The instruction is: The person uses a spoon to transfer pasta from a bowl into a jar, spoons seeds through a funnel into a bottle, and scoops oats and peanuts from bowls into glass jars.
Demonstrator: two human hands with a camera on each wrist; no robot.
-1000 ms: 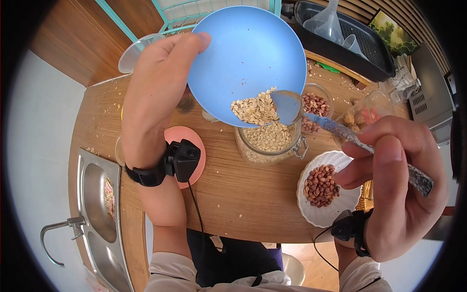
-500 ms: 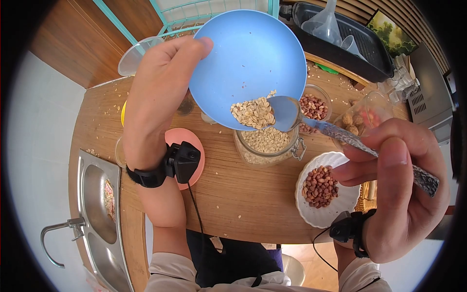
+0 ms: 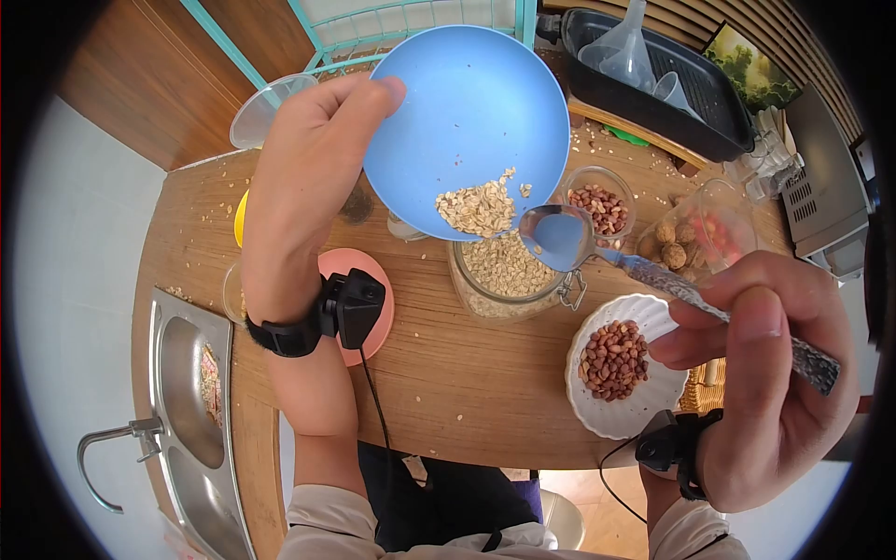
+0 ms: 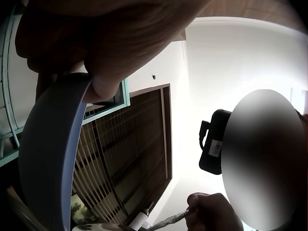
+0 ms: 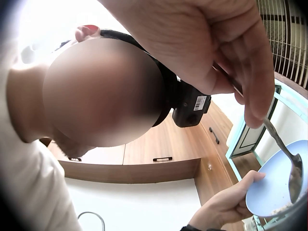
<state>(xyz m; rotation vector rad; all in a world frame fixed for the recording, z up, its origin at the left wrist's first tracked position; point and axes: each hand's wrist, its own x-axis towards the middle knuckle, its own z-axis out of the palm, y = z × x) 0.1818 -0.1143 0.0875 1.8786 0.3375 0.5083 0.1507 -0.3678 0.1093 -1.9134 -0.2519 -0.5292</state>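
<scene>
My left hand [image 3: 313,159] grips the left rim of a blue plate [image 3: 467,112], thumb on top, and holds it tilted over a glass jar [image 3: 499,303]. A small heap of rolled oats [image 3: 478,208] lies at the plate's lower edge. More oats fill the jar, whose wire clasp hangs at its right side. In my right hand [image 3: 770,373] is a spoon [image 3: 557,235], pinched by its patterned handle. Its bowl is at the plate's lower right edge, just right of the heap. The right wrist view shows the spoon [image 5: 295,180] overlapping the plate [image 5: 272,185].
A white fluted bowl [image 3: 583,411] of peanuts stands at the front right. Behind it are a glass bowl of peanuts [image 3: 602,210] and a clear container with walnuts [image 3: 674,254]. A pink plate [image 3: 381,322] lies under my left forearm; a steel sink [image 3: 191,373] is at left.
The spoon bowl has shifted right and down, away from the oats heap. The blue plate has moved slightly left and down.
</scene>
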